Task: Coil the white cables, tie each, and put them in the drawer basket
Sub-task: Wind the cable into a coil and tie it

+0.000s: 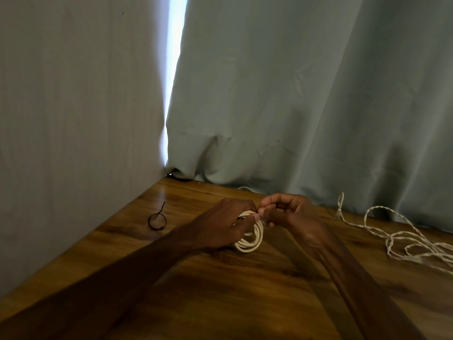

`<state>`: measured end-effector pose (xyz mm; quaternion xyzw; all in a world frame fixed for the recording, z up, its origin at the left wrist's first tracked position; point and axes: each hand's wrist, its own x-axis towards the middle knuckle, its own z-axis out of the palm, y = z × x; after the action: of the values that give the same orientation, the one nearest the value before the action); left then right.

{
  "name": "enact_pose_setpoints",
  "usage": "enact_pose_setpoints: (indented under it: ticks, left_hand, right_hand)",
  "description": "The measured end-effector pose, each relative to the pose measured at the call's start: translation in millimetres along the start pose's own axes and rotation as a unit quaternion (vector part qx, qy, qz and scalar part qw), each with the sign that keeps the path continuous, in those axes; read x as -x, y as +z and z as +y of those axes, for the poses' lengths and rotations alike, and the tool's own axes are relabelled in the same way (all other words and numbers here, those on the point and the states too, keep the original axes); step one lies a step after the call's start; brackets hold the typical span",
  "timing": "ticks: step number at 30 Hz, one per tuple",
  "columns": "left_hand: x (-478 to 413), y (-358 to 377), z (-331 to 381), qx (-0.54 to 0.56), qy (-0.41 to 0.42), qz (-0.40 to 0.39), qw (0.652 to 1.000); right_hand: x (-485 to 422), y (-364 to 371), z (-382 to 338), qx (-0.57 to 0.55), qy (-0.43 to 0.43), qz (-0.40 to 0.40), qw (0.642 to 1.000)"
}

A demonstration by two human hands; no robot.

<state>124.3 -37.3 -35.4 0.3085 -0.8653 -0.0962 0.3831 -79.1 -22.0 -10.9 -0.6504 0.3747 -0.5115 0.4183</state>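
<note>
Coiled white cable (252, 238) sits gripped by left hand (226, 225), pinched by right hand (291, 214).

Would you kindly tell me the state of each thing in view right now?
coiled cable: wound into loops, gripped, not visibly tied.
left hand: grips the coiled cable.
right hand: pinches the coiled cable's top.
dark tie: looped, lying free on the table.
twisted cable: uncoiled, sprawled on the table.
</note>
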Motion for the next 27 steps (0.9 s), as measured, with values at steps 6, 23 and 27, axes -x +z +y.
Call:
enact_pose_setpoints:
  ticks: [6,23,27]
  left_hand:
    - [0.0,0.8,-2.2,0.013,-0.005,0.008,1.000]
    - [-1.8,-8.5,2.5,0.238,-0.114,-0.110,0.958]
    - [-4.9,-9.7,0.7,0.311,-0.143,-0.138,0.929]
  right_hand:
    - [3.1,-1.2,-2.9,0.012,0.010,-0.001,1.000]
    - [6.3,-15.7,-20.2,0.191,-0.052,-0.101,0.975]
    - [6.8,-13.4,-21.2,0.204,-0.068,-0.115,0.970]
